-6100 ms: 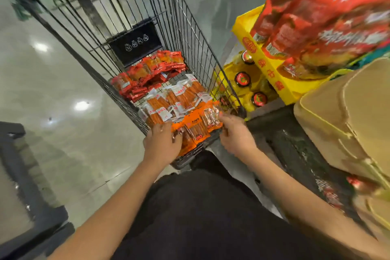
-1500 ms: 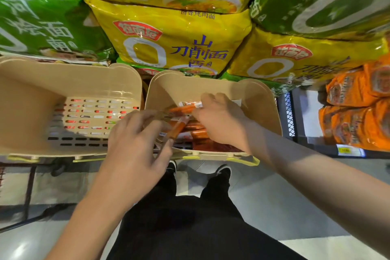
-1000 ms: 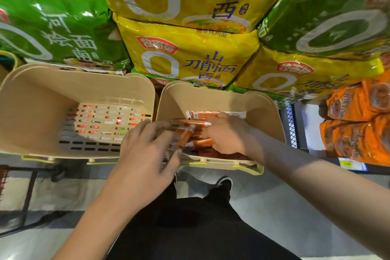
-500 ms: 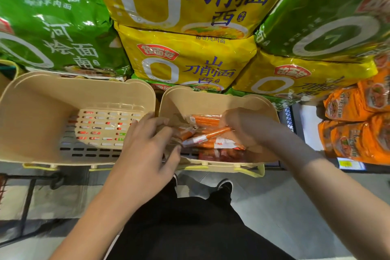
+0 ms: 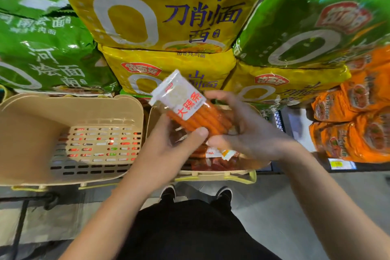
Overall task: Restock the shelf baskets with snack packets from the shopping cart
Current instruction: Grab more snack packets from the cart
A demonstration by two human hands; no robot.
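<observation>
Now, packet: we hold one snack packet [image 5: 190, 110] up over the right basket [image 5: 215, 173], both hands on it, clear of the packets lying in the basket [image 5: 211, 160].
Left hand: our left hand [image 5: 168, 150] pinches the packet's near edge, thumb pressed on the orange sticks.
Right hand: our right hand [image 5: 240, 131] curls round the packet's right end, fingers behind it.
Handling: we judge it light and flat, a soft film wrapper over a row of sticks that stiffen it a little; the film looks glossy and may slip, so a hold across the stick section seems safer than the thin white header.
Axis: the long axis runs diagonally, white header pointing far-left and up, stick end pointing near-right toward our right palm; printed face toward us.
Left basket: the left basket [image 5: 69, 110] shows only its slotted floor.
Behind: big yellow noodle bags [image 5: 164, 6] stacked on the far side.
</observation>
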